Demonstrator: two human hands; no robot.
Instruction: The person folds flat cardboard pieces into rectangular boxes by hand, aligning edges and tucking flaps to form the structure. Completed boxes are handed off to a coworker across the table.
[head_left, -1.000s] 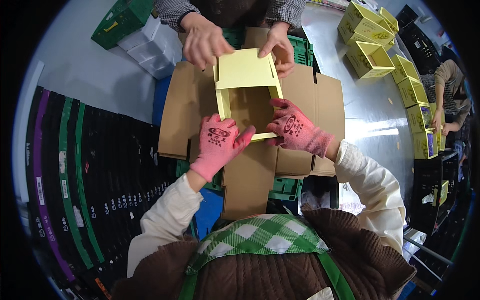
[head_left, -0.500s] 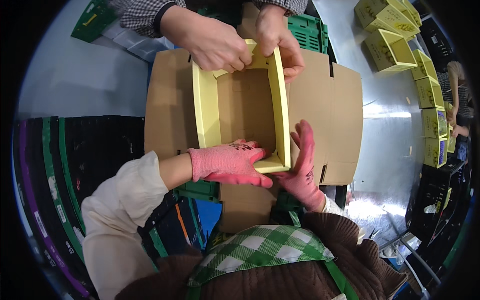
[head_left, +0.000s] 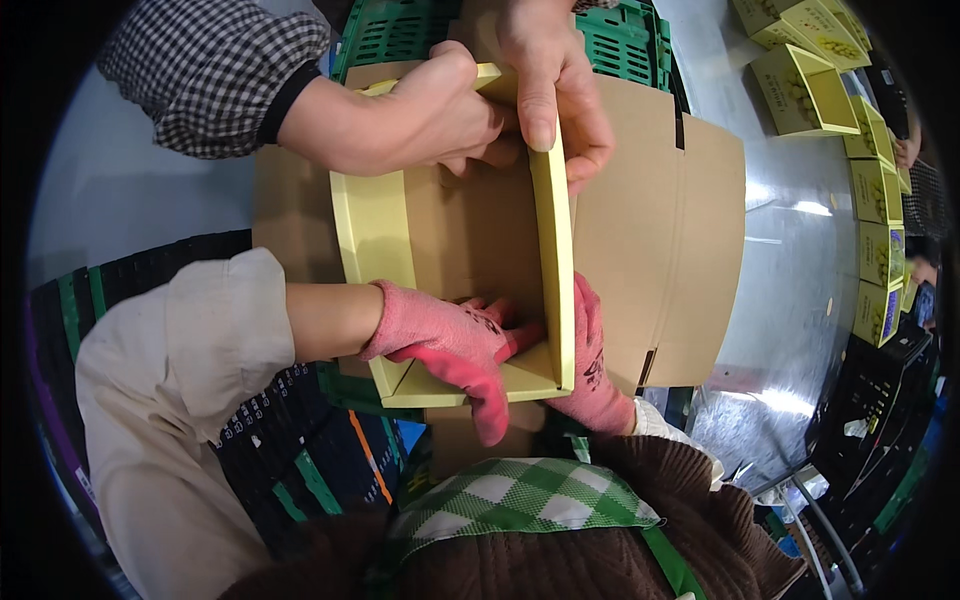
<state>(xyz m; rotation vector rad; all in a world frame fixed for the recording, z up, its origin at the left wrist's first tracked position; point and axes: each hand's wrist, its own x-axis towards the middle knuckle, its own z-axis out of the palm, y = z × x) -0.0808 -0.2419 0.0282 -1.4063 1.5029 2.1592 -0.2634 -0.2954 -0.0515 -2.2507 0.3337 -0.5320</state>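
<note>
A pale yellow cardboard box (head_left: 366, 235) with a brown inside bottom stands open-topped in front of me. My left hand (head_left: 455, 345), in a pink glove, reaches over its near wall. The fingers stretch inside toward the near right corner, and the thumb hangs spread outside the near wall. Against the outside of the right wall, near the same corner, lies my right hand (head_left: 590, 365), gloved in pink, its fingers extended and partly hidden by the box. Another person's bare hands work at the far end: one hand (head_left: 430, 115) inside, the other hand (head_left: 560, 90) over the far right corner.
Flat brown cardboard (head_left: 660, 230) lies under the box, on green crates (head_left: 625, 45). To the right is a shiny metal table (head_left: 770, 270) with several yellow boxes (head_left: 805, 90) along its far side. Dark crates (head_left: 290, 430) stand at my left.
The box has shifted nearer to me and tilted. My left fingers have moved deeper into the near right corner; my right hand now lies along the outer wall. The other person's left-side arm reaches further in.
</note>
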